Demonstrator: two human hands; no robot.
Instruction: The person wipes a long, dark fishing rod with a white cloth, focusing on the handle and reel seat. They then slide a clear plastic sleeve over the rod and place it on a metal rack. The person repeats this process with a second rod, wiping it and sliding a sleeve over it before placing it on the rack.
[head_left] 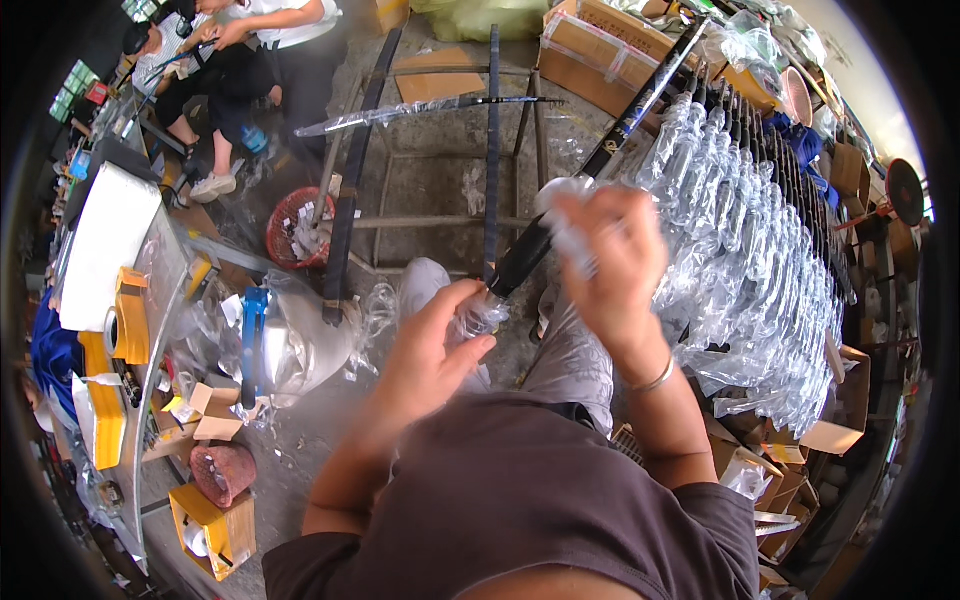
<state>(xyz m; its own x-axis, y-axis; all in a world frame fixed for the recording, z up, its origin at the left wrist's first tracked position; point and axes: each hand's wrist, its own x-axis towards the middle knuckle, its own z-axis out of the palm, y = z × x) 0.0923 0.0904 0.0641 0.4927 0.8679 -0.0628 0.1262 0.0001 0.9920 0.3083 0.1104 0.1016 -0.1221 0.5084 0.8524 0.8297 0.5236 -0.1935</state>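
A long black sheath-like piece (600,160) in clear plastic wrap runs from my lap toward the upper right. My left hand (435,345) pinches the crumpled clear plastic (480,315) at its near end. Above it, my right hand (610,260) is raised and blurred, fingers closed on a white strip or wad of wrap (562,215). A bracelet circles my right wrist.
Several plastic-wrapped long pieces (760,250) lean in a row at the right. A metal rack (490,150) holds more black pieces ahead. A red basket (295,225) sits on the floor. The bench (110,240) at the left carries yellow boxes and tape. Another person sits at the upper left.
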